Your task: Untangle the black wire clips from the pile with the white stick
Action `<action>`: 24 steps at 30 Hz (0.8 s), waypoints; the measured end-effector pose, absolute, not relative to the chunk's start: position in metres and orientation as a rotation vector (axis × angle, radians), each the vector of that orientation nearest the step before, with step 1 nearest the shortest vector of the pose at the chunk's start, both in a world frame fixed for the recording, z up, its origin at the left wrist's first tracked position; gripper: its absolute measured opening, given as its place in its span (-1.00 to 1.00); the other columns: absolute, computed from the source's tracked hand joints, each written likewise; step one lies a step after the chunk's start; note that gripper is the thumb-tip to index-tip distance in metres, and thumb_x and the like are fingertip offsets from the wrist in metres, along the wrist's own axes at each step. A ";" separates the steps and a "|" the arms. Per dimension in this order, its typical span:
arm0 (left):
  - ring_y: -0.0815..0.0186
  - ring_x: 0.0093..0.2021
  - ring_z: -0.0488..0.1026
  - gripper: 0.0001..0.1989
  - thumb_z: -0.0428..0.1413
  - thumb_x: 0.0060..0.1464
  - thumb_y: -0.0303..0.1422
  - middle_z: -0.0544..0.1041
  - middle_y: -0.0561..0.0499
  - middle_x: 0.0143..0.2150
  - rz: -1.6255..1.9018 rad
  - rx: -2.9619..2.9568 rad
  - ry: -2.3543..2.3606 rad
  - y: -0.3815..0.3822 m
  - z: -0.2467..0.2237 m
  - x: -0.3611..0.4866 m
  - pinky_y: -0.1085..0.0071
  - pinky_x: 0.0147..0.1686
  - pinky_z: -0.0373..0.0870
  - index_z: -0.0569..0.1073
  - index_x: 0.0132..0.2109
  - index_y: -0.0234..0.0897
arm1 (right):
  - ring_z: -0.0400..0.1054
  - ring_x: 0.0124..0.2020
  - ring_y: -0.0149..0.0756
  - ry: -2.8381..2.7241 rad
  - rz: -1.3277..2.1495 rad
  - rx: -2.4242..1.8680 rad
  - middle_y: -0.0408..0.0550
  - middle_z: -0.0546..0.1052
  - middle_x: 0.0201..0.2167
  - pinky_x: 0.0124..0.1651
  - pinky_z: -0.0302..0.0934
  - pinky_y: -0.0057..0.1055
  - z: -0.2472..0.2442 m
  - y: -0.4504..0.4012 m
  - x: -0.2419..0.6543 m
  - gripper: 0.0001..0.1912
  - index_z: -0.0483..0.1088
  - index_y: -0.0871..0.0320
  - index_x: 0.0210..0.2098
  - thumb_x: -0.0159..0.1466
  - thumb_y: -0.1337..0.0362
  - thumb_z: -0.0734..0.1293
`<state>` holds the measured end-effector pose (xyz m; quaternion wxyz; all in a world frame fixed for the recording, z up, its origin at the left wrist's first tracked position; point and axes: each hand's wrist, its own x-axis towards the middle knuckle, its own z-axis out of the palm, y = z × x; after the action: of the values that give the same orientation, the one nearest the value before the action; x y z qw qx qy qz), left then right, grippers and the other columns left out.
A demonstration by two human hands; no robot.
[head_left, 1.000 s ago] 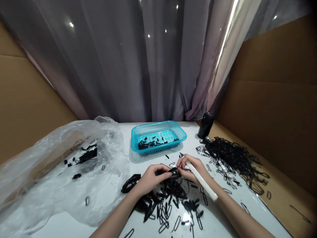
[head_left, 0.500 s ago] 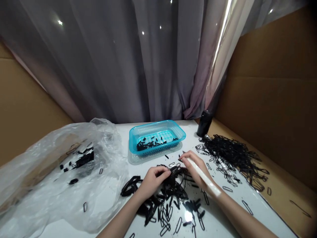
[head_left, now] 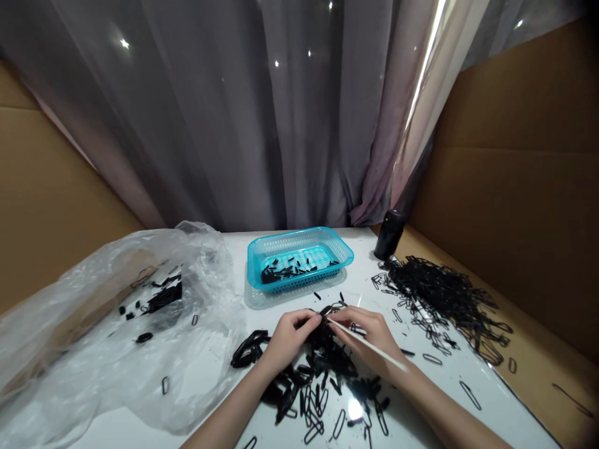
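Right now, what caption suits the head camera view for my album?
Left hand pinching a black piece, right hand holding a slim white tool close by, a turquoise perforated basket beyond.

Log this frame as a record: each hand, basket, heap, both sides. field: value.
left hand: pinching a small black piece
right hand: holding a thin white tool, tip at that piece
heap: black pieces and loops, below the hands
basket: blue, black bits inside
right side: pile of black loops, black container behind
left side: crumpled clear plastic
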<state>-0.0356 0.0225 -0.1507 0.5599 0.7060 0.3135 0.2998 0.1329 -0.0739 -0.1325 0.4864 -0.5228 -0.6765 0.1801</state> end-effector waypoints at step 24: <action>0.17 -0.26 0.47 -0.67 0.10 0.14 -0.14 0.59 -0.05 -0.32 0.708 1.719 0.712 0.021 -0.155 -0.036 0.34 -0.17 0.35 0.57 -0.32 -0.33 | 0.47 0.03 -0.09 -1.712 0.481 -1.310 0.07 0.58 -0.03 0.06 0.36 -0.18 -0.149 -0.069 0.134 -0.80 0.49 0.07 -0.16 0.38 0.19 0.24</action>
<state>-0.0362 0.0207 -0.1555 0.5440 0.7245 0.3002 0.2984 0.1342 -0.0688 -0.1488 0.4497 -0.5298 -0.6923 0.1947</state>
